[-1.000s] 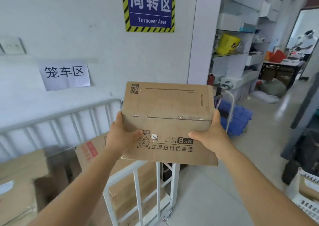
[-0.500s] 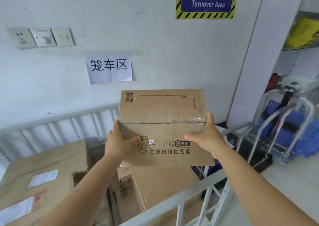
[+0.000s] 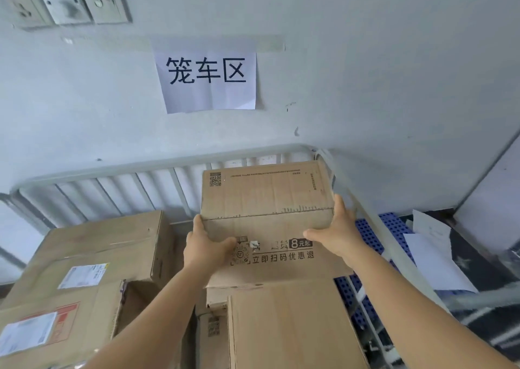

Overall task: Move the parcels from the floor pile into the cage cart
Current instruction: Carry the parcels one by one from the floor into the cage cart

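A brown cardboard parcel [image 3: 267, 199] with black print and a QR code is held between both hands inside the cage cart [image 3: 112, 168], near its back right corner. My left hand [image 3: 204, 246] grips its left side, thumb over the top. My right hand [image 3: 339, 232] grips its right side the same way. The parcel hangs low over a large plain box [image 3: 292, 326] in the cart; whether they touch is hidden.
Two big labelled boxes [image 3: 107, 250] [image 3: 53, 323] fill the cart's left half. The grey railing runs along the back and right side [image 3: 374, 228]. Blue perforated crates [image 3: 368, 236] and white paper [image 3: 433, 259] lie outside on the right. A paper sign [image 3: 206, 80] hangs on the wall.
I have stepped up to the cart and turned left. The parcel has moved forward over the rail and down into the cart, both hands still gripping it.
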Tool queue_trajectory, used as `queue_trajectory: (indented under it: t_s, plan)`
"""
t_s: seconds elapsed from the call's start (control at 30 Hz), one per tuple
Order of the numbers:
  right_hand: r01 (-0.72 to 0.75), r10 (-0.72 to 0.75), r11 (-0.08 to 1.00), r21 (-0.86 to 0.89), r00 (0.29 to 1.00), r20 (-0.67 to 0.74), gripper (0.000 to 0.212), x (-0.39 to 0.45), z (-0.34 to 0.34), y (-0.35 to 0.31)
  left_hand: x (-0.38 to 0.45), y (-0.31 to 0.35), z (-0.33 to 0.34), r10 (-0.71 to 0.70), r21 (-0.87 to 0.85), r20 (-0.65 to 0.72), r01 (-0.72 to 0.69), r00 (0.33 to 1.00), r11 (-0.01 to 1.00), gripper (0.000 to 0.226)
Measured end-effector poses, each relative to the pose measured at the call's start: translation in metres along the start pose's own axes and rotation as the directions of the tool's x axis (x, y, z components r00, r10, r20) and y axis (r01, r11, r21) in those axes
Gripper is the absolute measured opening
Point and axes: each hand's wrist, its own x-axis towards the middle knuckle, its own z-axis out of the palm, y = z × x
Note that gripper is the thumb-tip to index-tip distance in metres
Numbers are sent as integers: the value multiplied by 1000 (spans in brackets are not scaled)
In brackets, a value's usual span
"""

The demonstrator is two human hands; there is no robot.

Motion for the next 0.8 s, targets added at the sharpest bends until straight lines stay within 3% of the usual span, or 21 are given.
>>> queue_trajectory:
  t_s: [0.2, 0.4, 0.8]
  plan:
    - [-52, 53, 999, -7, 995, 87, 130, 85, 20, 13, 72, -3, 35, -79, 19, 59, 78, 995, 997, 103]
    - [-86, 91, 995, -40, 986, 136, 131, 160, 39, 32, 130, -17, 74, -160, 8, 101, 160, 982, 987, 89]
    - [-187, 211, 973, -135, 959, 189, 130, 236, 81, 84, 185, -63, 136, -277, 78, 167, 267, 946, 961, 107]
